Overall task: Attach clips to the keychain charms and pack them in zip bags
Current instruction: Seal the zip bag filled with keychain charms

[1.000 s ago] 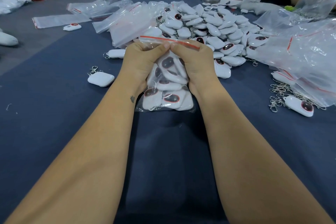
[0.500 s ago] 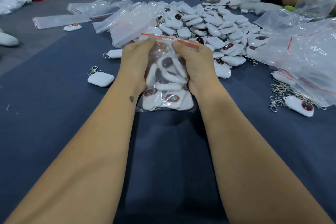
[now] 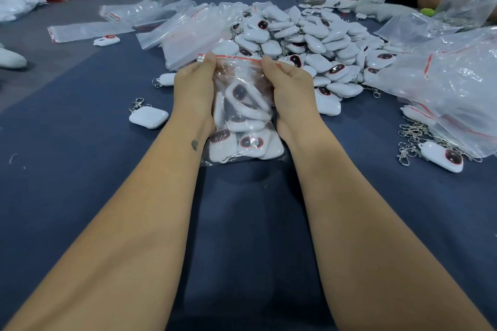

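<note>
Centre of frame: zip bag [image 3: 243, 121] filled with white keychain charms rests on the blue table [image 3: 80, 169]. Left hand [image 3: 193, 88] pinches the bag's red seal strip at its left end; right hand [image 3: 289, 86] pinches it at the right, fingers curled. Loose charm pile [image 3: 309, 43] lies behind, upper centre.

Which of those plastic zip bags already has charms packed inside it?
The zip bag pinched at its red strip between both hands, standing on the blue cloth; those behind look flat.
</note>
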Demonstrator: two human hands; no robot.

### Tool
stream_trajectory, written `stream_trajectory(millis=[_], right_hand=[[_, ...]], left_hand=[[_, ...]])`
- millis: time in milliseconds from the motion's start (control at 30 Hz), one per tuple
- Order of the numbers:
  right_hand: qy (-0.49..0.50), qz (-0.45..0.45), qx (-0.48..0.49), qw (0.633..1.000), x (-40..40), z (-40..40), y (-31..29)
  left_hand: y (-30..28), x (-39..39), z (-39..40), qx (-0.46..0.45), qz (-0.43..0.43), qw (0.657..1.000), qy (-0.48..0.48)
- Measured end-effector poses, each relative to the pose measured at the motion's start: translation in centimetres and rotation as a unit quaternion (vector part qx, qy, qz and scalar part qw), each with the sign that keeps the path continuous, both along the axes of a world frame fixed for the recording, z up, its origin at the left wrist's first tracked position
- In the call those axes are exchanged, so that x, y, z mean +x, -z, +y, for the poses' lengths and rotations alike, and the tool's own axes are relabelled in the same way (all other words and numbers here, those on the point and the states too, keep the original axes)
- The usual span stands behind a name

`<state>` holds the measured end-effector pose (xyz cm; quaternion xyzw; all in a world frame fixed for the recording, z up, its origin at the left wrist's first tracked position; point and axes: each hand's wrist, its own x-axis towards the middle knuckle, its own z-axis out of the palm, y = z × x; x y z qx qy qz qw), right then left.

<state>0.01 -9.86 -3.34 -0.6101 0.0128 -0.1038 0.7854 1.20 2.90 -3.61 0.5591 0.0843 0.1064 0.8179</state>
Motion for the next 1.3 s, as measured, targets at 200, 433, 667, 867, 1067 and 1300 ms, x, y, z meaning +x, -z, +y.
stream_trajectory(millis=[200,433,667,867,1067,1300], right_hand=[[0.042,-0.004,0.096,0.994,0.1,-0.1,-0.3],[0.054,0.009,0.173,0.983,-0.3,0.2,-0.4],[-0.136,0.011,-0.099,0.986,-1.9,6.7,-1.2],[-0.175,0.026,-0.102,0.979,0.4,14.6,-3.7],[-0.186,-0.002,-0.13,0.974,3.1,18.0,-4.0],[-0.141,-0.045,-0.331,0.932,3.4,14.3,-2.1]], left_hand=[[0.0,-0.5,-0.1,0.095,0.013,0.986,0.137],[-1.3,-2.5,0.4,0.235,0.018,0.963,0.134],[-3.7,-3.0,8.8,0.209,-0.037,0.976,0.055],[-7.5,-1.6,16.0,0.333,-0.019,0.942,-0.025],[-8.7,2.9,18.7,0.471,-0.009,0.867,-0.163],[-3.1,5.3,17.4,0.61,0.077,0.783,-0.098]])
